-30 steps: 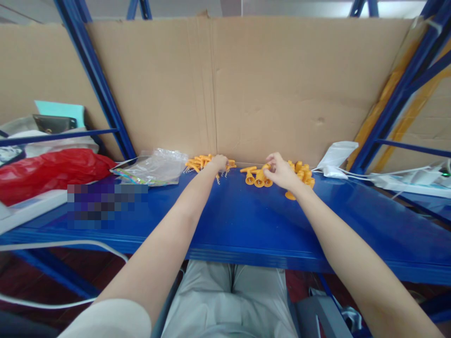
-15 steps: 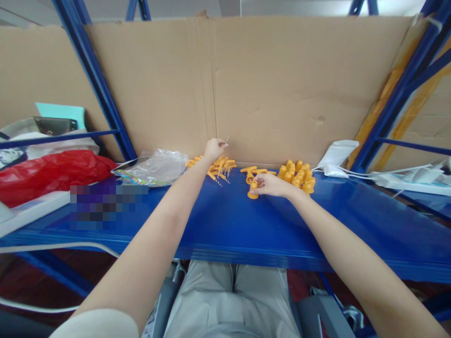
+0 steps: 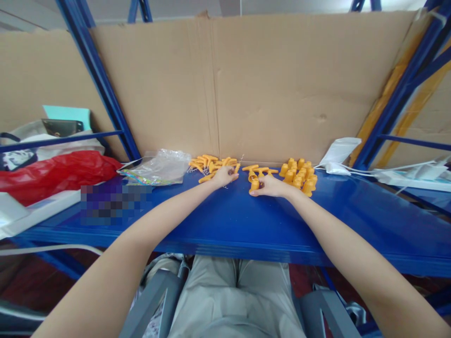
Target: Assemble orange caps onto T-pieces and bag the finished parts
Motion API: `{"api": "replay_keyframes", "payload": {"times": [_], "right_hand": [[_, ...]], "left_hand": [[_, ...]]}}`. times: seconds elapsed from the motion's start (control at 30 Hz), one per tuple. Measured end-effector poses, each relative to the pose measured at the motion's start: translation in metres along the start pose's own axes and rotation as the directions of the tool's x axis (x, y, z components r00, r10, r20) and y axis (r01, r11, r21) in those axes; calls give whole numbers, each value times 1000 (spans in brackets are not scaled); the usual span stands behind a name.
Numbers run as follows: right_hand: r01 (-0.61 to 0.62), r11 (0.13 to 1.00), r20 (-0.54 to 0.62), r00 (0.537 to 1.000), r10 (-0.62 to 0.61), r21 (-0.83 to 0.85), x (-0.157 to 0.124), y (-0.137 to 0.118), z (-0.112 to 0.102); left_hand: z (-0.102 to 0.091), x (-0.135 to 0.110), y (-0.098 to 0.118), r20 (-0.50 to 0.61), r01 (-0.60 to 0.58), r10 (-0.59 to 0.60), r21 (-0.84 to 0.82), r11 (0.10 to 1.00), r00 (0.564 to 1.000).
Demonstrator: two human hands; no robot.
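Note:
My left hand rests low on the blue shelf, fingers curled around a small orange piece with a thin spring beside it, at the front edge of a pile of orange stick-shaped parts. My right hand lies a little to the right, fingers pinched on an upright orange bell-shaped cap. Behind it lie a few orange T-shaped pieces and a cluster of orange caps.
A crumpled clear plastic bag lies left of the orange sticks. Further left are a red bag and a white tray. A brown cardboard sheet backs the shelf. White cables and a white packet lie at the right.
My left hand came down from a raised position by the cardboard to the shelf near the stick pile. My right hand moved slightly left, still holding the orange cap.

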State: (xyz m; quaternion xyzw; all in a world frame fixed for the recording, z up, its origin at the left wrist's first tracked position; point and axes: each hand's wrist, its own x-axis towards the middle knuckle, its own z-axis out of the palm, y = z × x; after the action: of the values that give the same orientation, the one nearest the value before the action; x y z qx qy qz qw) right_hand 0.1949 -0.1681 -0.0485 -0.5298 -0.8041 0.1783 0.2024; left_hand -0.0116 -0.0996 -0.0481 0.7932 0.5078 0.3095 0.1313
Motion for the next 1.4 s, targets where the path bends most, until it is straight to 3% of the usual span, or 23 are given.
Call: {"api": "replay_keyframes", "payload": {"times": [0.2, 0.33, 0.4, 0.5, 0.67, 0.73, 0.9, 1.0, 1.1, 1.17, 1.23, 1.3, 1.4], "right_hand": [[13, 1000, 18, 1000, -13, 10, -1, 0, -1], [19, 1000, 4, 1000, -19, -24, 0, 2, -1], [39, 999, 5, 999, -39, -34, 0, 3, -1], [63, 997, 5, 998, -63, -34, -1, 3, -5], [-33, 993, -146, 989, 16, -114, -6, -1, -18], [-61, 988, -240, 970, 25, -141, -7, -1, -24], [-146, 963, -435, 900, 34, -225, -3, 6, -32], [-176, 953, -495, 869, 32, -246, -2, 10, -35], [-206, 939, -512, 858, 39, -274, -3, 11, -38], [-229, 928, -507, 860, 52, -295, -4, 11, -38], [-242, 915, -491, 869, 57, -323, -5, 11, -37], [-240, 902, -474, 880, 45, -359, -6, 11, -35], [-217, 885, -450, 893, 9, -412, -8, 7, -32]], "left_hand": [[4, -8, 1, 77, -59, 59, 2, 998, 995], [-7, 2, 9, 15, 84, -82, -243, 966, 996], [-17, 7, 14, -35, 148, -183, -450, 881, 982], [-35, 12, 22, -82, 142, -285, -717, 682, 955], [-57, 8, 25, -47, 92, -369, -932, 351, 928], [-60, 5, 21, -62, 54, -365, -953, 299, 929], [-57, -3, 7, -99, 25, -420, -960, 280, 902], [-53, -5, 2, -127, 35, -463, -945, 325, 877], [-48, -6, 0, -206, 67, -451, -853, 518, 868], [-43, -7, -1, -316, 45, -357, -691, 722, 879], [-38, -9, -1, -399, -26, -185, -468, 883, 898], [-32, -12, 0, -398, -86, -34, -281, 956, 917], [-23, -16, 3, -329, -101, 53, -132, 986, 943]]}}
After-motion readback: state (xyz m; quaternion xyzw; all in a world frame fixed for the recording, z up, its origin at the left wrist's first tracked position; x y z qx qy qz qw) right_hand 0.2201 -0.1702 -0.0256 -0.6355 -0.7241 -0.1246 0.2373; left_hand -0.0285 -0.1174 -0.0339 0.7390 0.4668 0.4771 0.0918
